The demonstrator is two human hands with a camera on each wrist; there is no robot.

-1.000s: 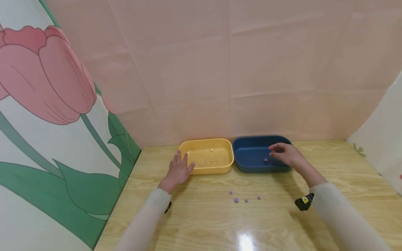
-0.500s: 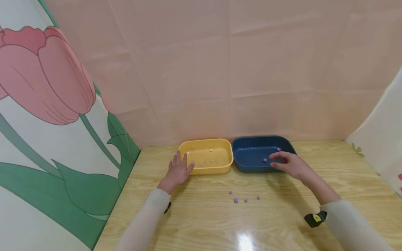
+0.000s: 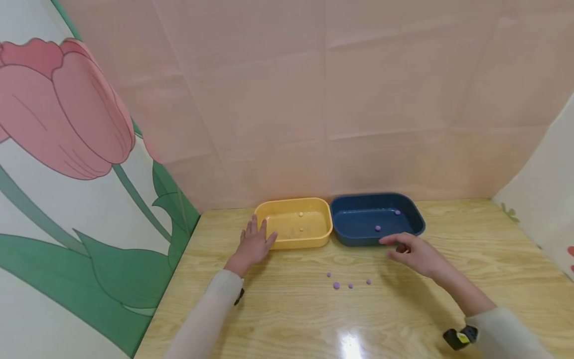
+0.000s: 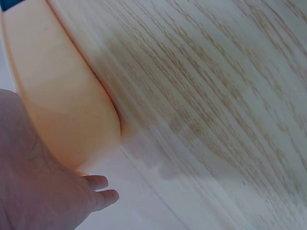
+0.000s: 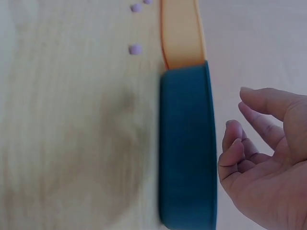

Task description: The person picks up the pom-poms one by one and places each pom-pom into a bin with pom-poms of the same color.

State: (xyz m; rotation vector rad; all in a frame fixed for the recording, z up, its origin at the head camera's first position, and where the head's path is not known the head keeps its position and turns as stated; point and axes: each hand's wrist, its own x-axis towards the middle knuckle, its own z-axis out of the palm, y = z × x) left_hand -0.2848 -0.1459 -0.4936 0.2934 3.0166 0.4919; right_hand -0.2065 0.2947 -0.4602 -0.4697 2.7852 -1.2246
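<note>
Purple beads (image 3: 336, 285) are seen at 7 o'clock of blue tray (image 3: 356, 220), R hand (image 3: 416, 255) held at its 4:30, fingers loosely curled, & L hand (image 3: 253, 245), fingers spread, set at 8 o'clock of yellow tray (image 3: 305, 243).

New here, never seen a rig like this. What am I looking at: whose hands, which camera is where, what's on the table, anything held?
No robot: these are a person's bare hands. The wide picture comes from a head-worn camera looking down; the two close ones come from cameras on each wrist.

Side by side on the light wood-grain table are a yellow, rounded plastic-looking tray with two tiny yellow pieces inside, and a similar dark blue tray with two small purple pieces. Four loose purple pieces lie in front.

The left hand is at the yellow tray's left end, fingers spread; the right hand hovers near the blue tray's near right corner. Neither visibly holds anything.
</note>
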